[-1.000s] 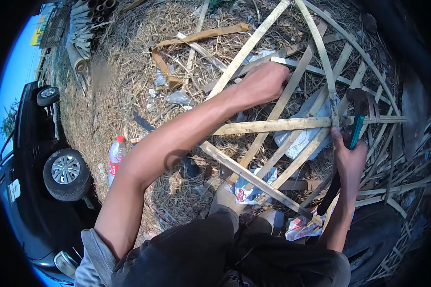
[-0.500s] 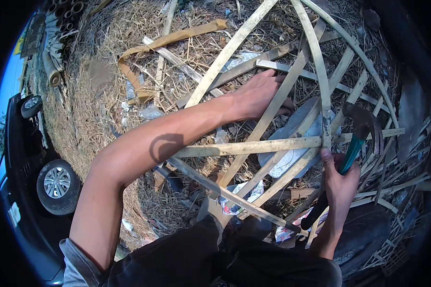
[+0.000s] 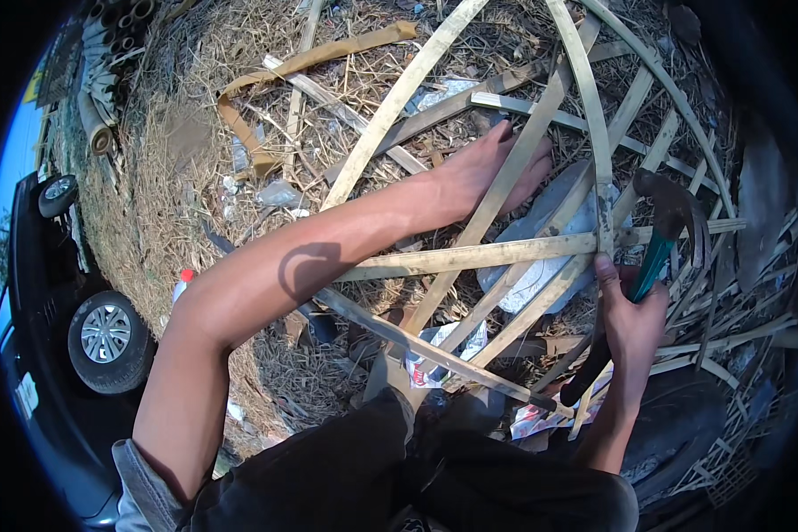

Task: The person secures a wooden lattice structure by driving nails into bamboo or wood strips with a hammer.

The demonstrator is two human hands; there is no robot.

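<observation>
My right hand (image 3: 634,315) is closed around a claw hammer (image 3: 652,266) with a green and black handle, its rusty head pointing away from me. The thumb of that hand rests at the lower end of an upright bamboo strip, near its crossing with a level strip (image 3: 470,257). These belong to an open lattice of flat bamboo strips (image 3: 585,97). My left hand (image 3: 479,177) reaches under a slanting strip (image 3: 519,164), which hides part of it. Its fingers look stretched out on the strip's far side, above a pale stone slab (image 3: 541,239).
Dry straw (image 3: 186,160) and litter cover the ground. A bent brown strip (image 3: 328,60) lies at the upper left. A dark vehicle (image 3: 44,337) stands at the left, with bamboo poles (image 3: 97,124) beyond it. More split bamboo (image 3: 736,341) lies at the right.
My left hand's fingers have moved up and right from over the slab, uncurling. The lattice has shifted slightly. My right hand keeps the hammer, and a red-capped bottle now shows beside my left elbow.
</observation>
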